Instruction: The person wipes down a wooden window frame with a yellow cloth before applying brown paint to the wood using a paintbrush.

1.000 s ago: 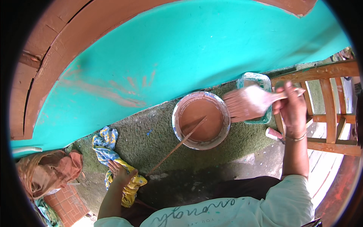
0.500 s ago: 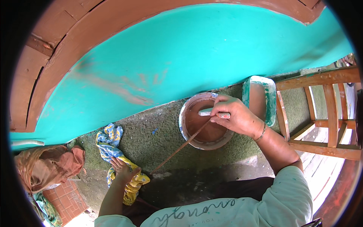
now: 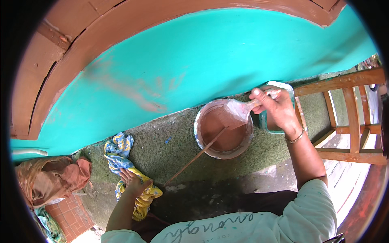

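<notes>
My right hand (image 3: 275,109) is closed round the handle of a wide paintbrush (image 3: 239,111), whose bristles hang over a round bucket (image 3: 197,135) of brown paint (image 3: 212,127). A thin wooden stick (image 3: 190,162) leans out of the bucket toward me, its upper end near the bristles. On the left, my left hand (image 3: 133,182) rests on a crumpled blue and yellow patterned cloth (image 3: 118,156), fingers stretched out. Behind my right hand stands a green rectangular tray (image 3: 263,121), partly hidden.
A turquoise wall (image 3: 202,52) with brown smears and a brown border (image 3: 133,20) rises ahead. At the right stands a wooden chair-like frame (image 3: 352,117). A brown bag (image 3: 56,178) lies at the left. Beneath is a rough greenish floor (image 3: 162,150).
My right hand has moved right and slightly up, turning the brush so its broad bristles show over the bucket. My left hand stays on the cloth.
</notes>
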A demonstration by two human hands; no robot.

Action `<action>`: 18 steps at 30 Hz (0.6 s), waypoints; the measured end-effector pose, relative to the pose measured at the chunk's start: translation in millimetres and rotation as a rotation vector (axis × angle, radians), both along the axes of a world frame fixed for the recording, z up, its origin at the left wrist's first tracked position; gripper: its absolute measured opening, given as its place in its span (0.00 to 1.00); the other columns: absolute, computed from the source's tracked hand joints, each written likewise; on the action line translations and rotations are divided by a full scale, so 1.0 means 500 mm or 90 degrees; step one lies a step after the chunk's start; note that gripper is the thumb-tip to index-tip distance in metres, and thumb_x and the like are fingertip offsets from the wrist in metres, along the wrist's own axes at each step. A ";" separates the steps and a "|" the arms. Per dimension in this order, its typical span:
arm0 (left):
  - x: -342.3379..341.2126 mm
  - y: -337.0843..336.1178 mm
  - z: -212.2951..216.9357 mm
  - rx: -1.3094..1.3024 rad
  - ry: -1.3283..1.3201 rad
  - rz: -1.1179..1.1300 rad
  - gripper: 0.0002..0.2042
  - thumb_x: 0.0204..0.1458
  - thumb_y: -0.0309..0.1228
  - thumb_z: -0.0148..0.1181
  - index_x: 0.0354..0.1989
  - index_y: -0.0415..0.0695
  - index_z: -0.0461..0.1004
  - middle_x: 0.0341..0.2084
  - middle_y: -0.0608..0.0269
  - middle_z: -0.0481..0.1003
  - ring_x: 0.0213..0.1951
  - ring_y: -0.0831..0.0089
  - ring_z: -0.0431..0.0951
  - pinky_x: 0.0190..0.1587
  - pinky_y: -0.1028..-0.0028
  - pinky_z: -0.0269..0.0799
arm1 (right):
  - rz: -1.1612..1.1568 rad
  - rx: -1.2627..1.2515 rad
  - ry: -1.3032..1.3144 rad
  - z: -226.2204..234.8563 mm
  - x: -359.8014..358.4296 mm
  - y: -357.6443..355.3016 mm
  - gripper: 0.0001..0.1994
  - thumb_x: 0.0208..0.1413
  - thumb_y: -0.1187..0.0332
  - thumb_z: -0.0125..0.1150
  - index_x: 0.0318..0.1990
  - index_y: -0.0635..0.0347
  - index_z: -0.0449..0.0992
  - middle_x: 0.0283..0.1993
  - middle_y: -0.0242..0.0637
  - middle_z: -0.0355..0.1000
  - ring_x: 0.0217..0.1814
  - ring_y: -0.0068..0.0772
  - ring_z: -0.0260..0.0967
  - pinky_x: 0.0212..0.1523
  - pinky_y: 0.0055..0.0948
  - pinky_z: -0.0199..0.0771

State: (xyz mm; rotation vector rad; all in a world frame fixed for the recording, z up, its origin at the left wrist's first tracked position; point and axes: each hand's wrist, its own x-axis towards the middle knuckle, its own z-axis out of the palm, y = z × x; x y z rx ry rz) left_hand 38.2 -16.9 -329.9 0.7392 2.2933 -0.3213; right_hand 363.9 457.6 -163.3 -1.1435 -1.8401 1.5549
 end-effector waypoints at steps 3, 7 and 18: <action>0.003 0.008 0.008 -0.008 -0.003 -0.006 0.72 0.43 0.71 0.60 0.65 0.17 0.19 0.66 0.15 0.19 0.69 0.23 0.15 0.70 0.39 0.18 | -0.028 -0.061 0.062 0.003 0.015 0.014 0.22 0.62 0.53 0.64 0.35 0.69 0.79 0.27 0.38 0.78 0.25 0.26 0.76 0.28 0.25 0.79; 0.002 0.013 0.004 -0.024 0.005 -0.023 0.72 0.43 0.74 0.55 0.65 0.14 0.23 0.66 0.13 0.19 0.67 0.20 0.15 0.69 0.37 0.18 | -0.059 -0.204 0.169 0.002 0.050 0.046 0.20 0.65 0.54 0.60 0.37 0.67 0.77 0.26 0.42 0.78 0.23 0.31 0.77 0.26 0.28 0.84; 0.004 0.007 -0.005 0.042 0.018 0.020 0.77 0.35 0.75 0.62 0.66 0.16 0.23 0.67 0.15 0.18 0.68 0.22 0.15 0.70 0.39 0.20 | -0.023 -0.401 0.268 -0.063 0.102 0.034 0.15 0.66 0.63 0.59 0.42 0.71 0.76 0.31 0.47 0.79 0.30 0.39 0.81 0.31 0.35 0.87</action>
